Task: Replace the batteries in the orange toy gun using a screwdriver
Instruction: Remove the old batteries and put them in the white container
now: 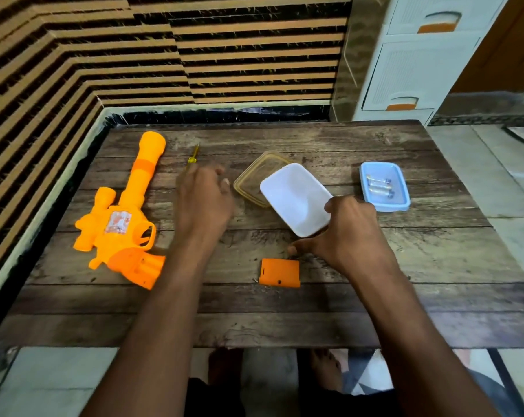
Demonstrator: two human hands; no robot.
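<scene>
The orange toy gun [125, 215] lies on the left of the wooden table [420, 266], its grip's battery bay uncovered. The orange battery cover [280, 272] lies near the table's middle front, with a tiny screw at its left corner. A yellow-handled screwdriver [193, 156] lies behind my left hand [205, 197], whose curled fingers rest at its near end; whether they grip it I cannot tell. My right hand [343, 233] holds the white lid [297, 198] by its near edge, tilted. Batteries [378, 185] lie in a blue tray [400, 203] at right.
A clear yellowish container [251, 182] sits partly under the white lid. Striped walls close off the left and back. A white drawer unit [411, 64] stands behind the table's right corner. My bare feet show below the front edge.
</scene>
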